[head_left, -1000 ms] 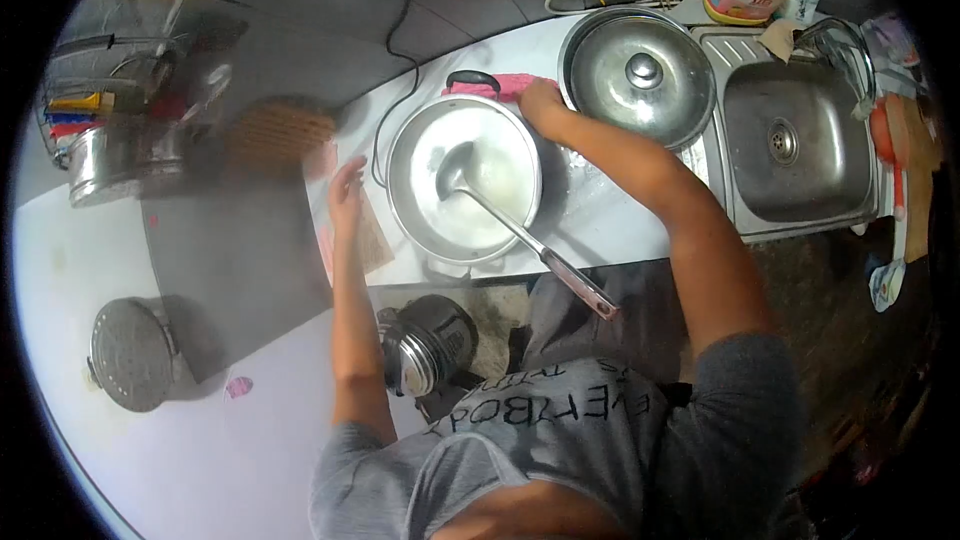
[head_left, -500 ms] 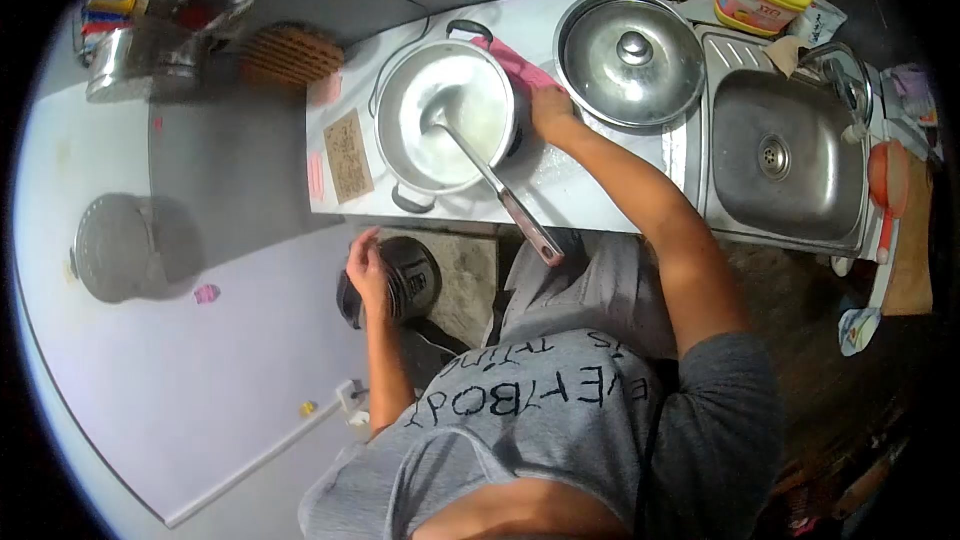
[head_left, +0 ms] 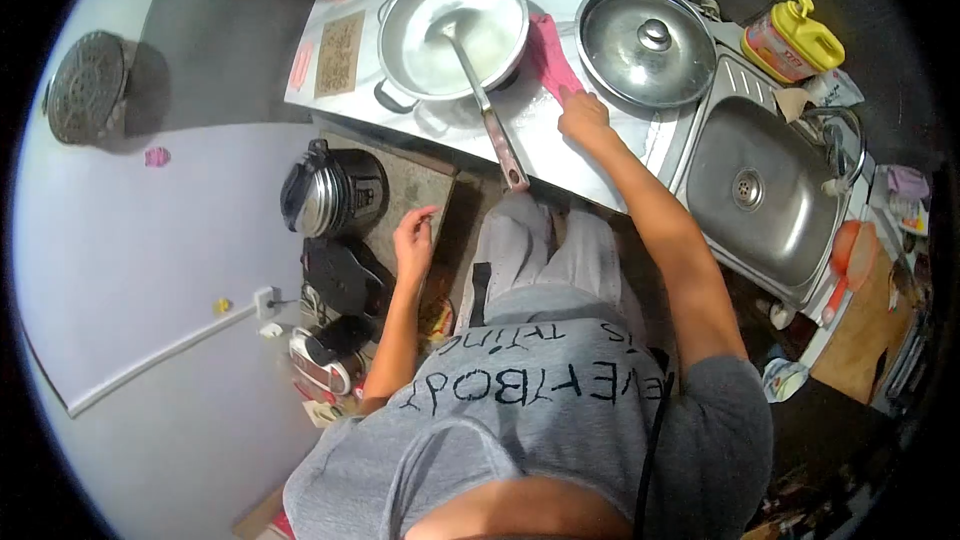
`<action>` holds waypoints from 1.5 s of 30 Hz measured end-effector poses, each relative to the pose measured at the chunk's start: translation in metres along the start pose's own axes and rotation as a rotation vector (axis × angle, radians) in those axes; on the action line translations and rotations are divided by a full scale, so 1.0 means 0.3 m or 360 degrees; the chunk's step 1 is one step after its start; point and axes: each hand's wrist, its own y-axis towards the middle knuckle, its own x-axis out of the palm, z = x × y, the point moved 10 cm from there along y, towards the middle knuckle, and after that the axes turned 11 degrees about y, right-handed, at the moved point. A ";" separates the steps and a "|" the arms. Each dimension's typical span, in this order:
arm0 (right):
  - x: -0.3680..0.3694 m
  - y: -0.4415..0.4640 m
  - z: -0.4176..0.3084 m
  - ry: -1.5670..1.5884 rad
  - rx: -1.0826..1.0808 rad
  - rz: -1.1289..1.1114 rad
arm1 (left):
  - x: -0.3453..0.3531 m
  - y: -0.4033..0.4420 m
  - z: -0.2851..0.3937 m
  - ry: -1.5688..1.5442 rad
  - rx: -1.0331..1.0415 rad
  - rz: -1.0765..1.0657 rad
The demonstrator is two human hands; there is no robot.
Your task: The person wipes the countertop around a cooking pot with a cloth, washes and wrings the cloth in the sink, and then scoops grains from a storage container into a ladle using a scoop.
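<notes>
My right hand (head_left: 583, 115) is closed on the near end of a pink cloth (head_left: 549, 55), which lies stretched on the white counter between a pot and a lidded pan. To the cloth's left stands the wide metal pot (head_left: 395, 50), with a pale bottom and black side handles. A ladle (head_left: 478, 90) rests in it, its long handle reaching over the counter's front edge. Right of the cloth is the pan with a shiny domed lid (head_left: 625, 35). My left hand (head_left: 413, 240) hangs below the counter with loosely bent fingers, near a black and silver electric cooker (head_left: 345, 190).
A steel sink (head_left: 745, 130) is set at the right, with a yellow bottle (head_left: 790, 40) behind it. An orange strainer (head_left: 850, 260) lies by the sink's right side. A patterned brown mat (head_left: 340, 55) is left of the pot. A white wall (head_left: 200, 230) closes off the left.
The view has tilted and shifted. My right hand has drawn the pink cloth away from the pot, toward the counter's front. My left hand has moved away from the counter edge, its fingers more bent.
</notes>
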 end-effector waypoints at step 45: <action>0.053 -0.116 -0.248 0.0020 -0.0876 0.0344 | 0.319 0.268 0.140 -0.0029 0.0459 -0.0263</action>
